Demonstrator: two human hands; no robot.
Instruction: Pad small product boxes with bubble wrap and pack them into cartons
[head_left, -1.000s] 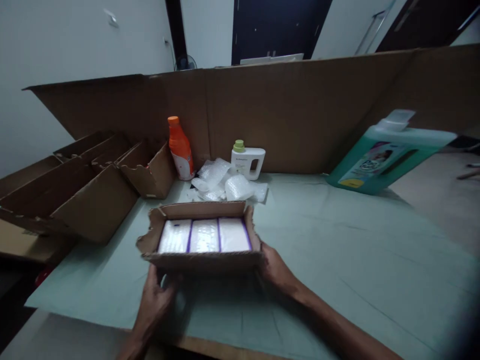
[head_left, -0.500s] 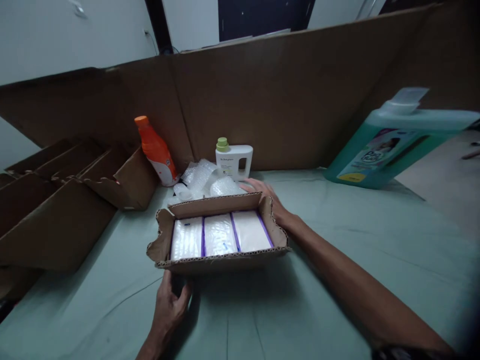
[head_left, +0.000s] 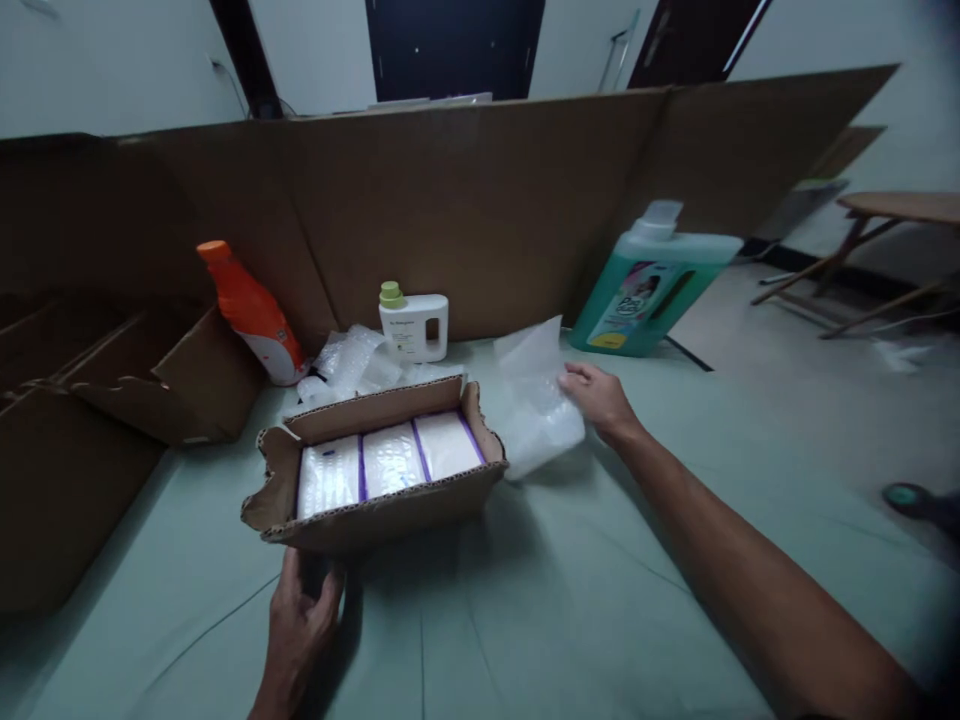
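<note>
My right hand [head_left: 600, 398] pinches a translucent sheet of bubble wrap [head_left: 536, 400] by its right edge, to the right of the cardboard box. The sheet hangs upright and slightly bent. An open cardboard box [head_left: 390, 520] with ragged edges stands before me and holds three white packs with purple edges [head_left: 391, 460], side by side. At the box's lower front left corner is my left hand [head_left: 300, 605], thumb and fingers apart, fingertips against or just under the cardboard. More crumpled bubble wrap [head_left: 352, 365] lies behind the box.
A white bottle with a green cap [head_left: 412, 328] stands behind the wrap. An orange bottle [head_left: 251, 315] leans at the left, near cardboard bins [head_left: 172, 385]. A green liquid jug [head_left: 649, 290] is at the back right. A cardboard wall [head_left: 465, 220] borders the green-covered surface.
My right hand has moved from the wrap pile behind the box to the right, drawing out a bubble wrap sheet. The view has turned rightward. My left hand stays at the box.
</note>
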